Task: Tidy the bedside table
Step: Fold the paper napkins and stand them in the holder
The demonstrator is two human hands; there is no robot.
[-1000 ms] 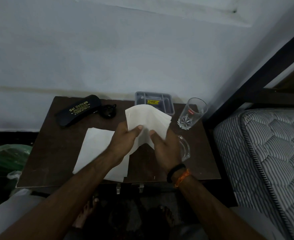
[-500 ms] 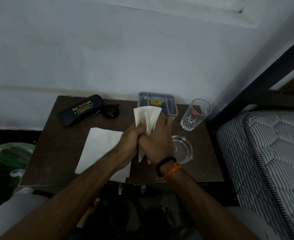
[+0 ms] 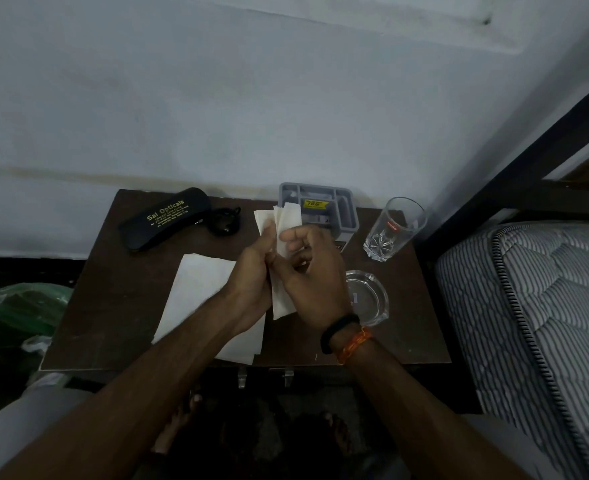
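Observation:
Over the middle of the dark brown bedside table (image 3: 113, 292) I hold a white folded tissue (image 3: 286, 218) upright between both hands. My left hand (image 3: 251, 271) grips its left side with the thumb on the paper. My right hand (image 3: 315, 275) presses against it from the right, fingers curled around the fold. A second white tissue (image 3: 199, 285) lies flat on the table under my left forearm. A grey compartment organiser (image 3: 345, 209) with a yellow label stands at the back, just behind the held tissue.
A black spectacle case (image 3: 164, 218) and a small black object (image 3: 225, 220) lie at the back left. A drinking glass (image 3: 395, 228) and a glass ashtray (image 3: 369, 296) stand at the right. A mattress (image 3: 535, 306) adjoins on the right; a green bag (image 3: 12, 313) sits left.
The tissue was spread wide between my hands a second ago; it is now folded narrow and pressed between both hands, slightly farther back toward the organiser.

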